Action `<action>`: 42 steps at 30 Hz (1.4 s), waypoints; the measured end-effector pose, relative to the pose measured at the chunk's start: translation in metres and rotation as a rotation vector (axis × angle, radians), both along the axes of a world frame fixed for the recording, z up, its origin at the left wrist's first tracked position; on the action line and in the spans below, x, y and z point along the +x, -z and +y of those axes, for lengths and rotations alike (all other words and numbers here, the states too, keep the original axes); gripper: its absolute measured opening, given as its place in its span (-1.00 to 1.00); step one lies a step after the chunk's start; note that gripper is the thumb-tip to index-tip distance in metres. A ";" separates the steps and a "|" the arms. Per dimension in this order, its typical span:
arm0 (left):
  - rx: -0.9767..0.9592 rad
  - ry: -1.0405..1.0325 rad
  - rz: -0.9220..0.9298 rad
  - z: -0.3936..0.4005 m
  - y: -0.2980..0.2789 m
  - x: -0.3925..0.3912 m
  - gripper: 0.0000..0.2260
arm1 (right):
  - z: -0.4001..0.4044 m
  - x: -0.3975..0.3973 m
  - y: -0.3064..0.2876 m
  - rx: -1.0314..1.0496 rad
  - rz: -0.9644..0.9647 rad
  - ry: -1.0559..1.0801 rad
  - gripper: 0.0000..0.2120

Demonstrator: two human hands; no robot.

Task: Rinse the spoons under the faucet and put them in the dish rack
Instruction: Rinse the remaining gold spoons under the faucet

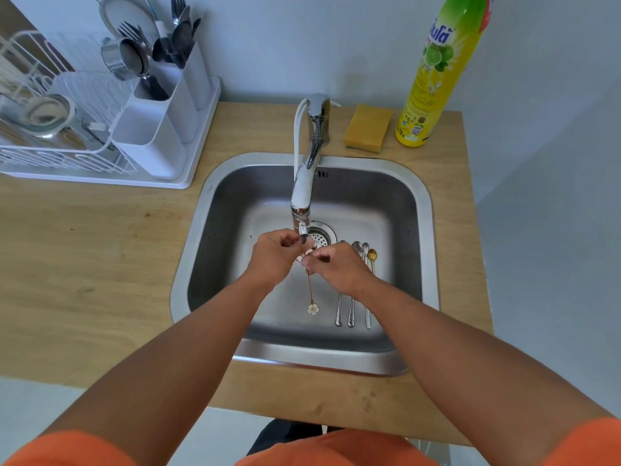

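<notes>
Both hands meet under the faucet (304, 183) spout, over the steel sink (215, 203). My right hand (339, 269) pinches a thin gold spoon (311, 290) whose handle hangs down and ends in a white flower charm. My left hand (274, 253) has its fingers on the spoon's bowl end, which is hidden between the fingers. To the right, several spoons (351, 304) lie side by side on the sink floor, one of them gold (372, 255). The white dish rack (67, 153) stands on the counter at the far left, with a cutlery holder (158, 129) on its right side.
A yellow sponge (368, 127) and a tall dish-soap bottle (437, 68) stand behind the sink on the right. The cutlery holder holds forks, spoons and a strainer. The sink drain (321, 235) is just behind my hands. Wooden counter (84, 247) surrounds the sink.
</notes>
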State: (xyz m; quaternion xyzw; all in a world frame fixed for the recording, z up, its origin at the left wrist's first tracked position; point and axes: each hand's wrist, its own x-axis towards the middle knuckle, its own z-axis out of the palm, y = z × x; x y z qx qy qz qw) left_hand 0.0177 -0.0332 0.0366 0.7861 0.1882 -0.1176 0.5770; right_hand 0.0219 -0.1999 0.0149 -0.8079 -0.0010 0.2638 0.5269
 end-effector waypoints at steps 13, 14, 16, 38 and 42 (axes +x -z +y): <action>-0.043 -0.042 0.054 -0.002 -0.006 0.003 -0.94 | -0.001 -0.001 0.001 -0.007 -0.016 -0.002 -0.80; -0.031 -0.049 0.061 -0.002 -0.006 0.004 -0.94 | -0.001 -0.001 0.001 -0.003 -0.019 0.003 -0.80; -0.028 -0.055 0.120 -0.001 -0.005 0.006 -0.84 | -0.002 -0.001 0.001 0.011 -0.031 0.016 -0.83; -0.425 0.041 0.455 0.009 -0.007 0.002 -0.63 | -0.016 0.003 -0.010 0.136 -0.025 -0.099 -0.84; -0.488 0.125 0.442 0.017 -0.005 -0.007 -0.70 | -0.019 0.001 -0.005 0.130 -0.043 -0.116 -0.80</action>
